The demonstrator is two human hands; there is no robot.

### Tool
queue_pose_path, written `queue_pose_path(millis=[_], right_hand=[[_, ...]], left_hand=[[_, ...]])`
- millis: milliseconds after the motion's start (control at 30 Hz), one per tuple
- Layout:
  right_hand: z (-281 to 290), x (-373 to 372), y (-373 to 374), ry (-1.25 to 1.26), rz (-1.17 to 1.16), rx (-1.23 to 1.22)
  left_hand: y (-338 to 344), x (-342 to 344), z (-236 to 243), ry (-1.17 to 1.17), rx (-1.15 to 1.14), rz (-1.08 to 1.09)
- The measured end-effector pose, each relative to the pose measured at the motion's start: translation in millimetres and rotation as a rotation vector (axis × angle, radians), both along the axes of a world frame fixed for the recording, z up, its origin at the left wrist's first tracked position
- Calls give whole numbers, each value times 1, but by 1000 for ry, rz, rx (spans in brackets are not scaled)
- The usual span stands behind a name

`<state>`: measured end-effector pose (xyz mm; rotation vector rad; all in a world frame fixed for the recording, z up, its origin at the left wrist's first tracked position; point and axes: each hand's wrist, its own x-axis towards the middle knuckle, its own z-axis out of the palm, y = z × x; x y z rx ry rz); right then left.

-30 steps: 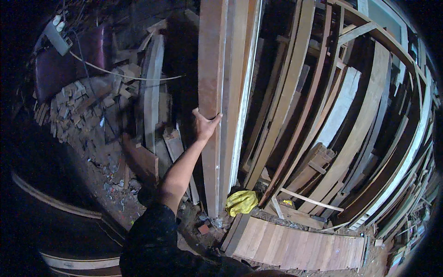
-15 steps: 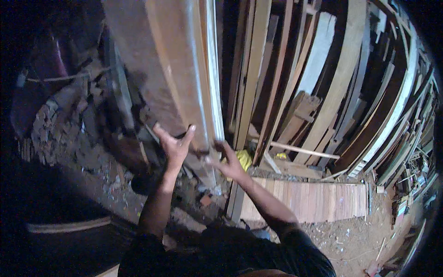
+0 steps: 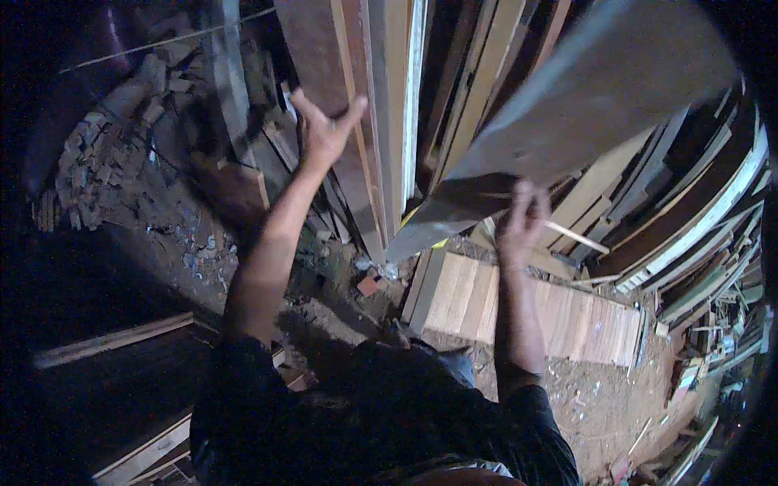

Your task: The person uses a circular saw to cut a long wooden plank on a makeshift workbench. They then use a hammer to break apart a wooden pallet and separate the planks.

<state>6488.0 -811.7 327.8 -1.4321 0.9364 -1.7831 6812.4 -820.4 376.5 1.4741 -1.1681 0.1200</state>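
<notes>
My left hand (image 3: 326,138) is raised in front of several tall upright boards (image 3: 356,113), its thumb and fingers spread apart. Nothing shows in its grasp; whether it touches the nearest board I cannot tell. A wide, dark grey-brown wooden board (image 3: 567,97) slants up to the right, apart from the stack at its top, its lower end near the foot of the upright boards. At that board's lower edge is my right hand (image 3: 523,219), slightly blurred, its fingers bent onto the edge.
More planks (image 3: 600,182) lean in a row on the right. A low platform of pale slats (image 3: 519,304) lies on the dirt floor (image 3: 583,397). Wood offcuts (image 3: 97,170) are heaped at the left, and a broken brick piece (image 3: 368,286) lies near the stack's foot.
The wide board has swung out from the stack to the right, with my right hand moving right along with it. My left hand has risen along the upright boards, fingers still spread.
</notes>
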Motion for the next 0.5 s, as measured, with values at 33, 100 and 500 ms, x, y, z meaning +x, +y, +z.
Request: queue_pose_path(millis=[33,100,500], right_hand=[[2,-21,-9,8,-192,-131],[52,-47,1,-12,-333,-260],[60,-248,143,1160,-1547,-25]], left_hand=[[-21,2,-3,39,-19,-26],[-52,26,-5,-49,65,96],[-247,60,-29,-528,203,313]])
